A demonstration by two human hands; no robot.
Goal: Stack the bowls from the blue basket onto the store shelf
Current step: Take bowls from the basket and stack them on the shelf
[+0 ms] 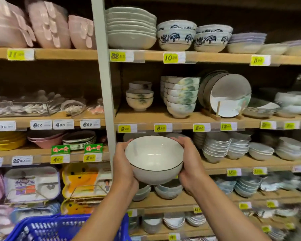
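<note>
A white bowl [154,160] with a thin dark rim is held up in front of the store shelf [163,117], its open side tilted toward me. My left hand [122,164] grips its left side and my right hand [189,162] grips its right side, fingers curled around the wall and rim. The bowl hangs level with the third shelf board, just right of the grey upright post [104,84]. The blue basket [59,228] sits at the bottom left, below my left forearm; its contents are hidden from this angle.
Stacks of bowls and plates fill every shelf: green-patterned bowls [181,96], a plate on a wooden stand [229,96], small bowls [140,96]. A bare stretch of shelf board lies between those small bowls and the post. Pink containers and children's trays fill the left bay.
</note>
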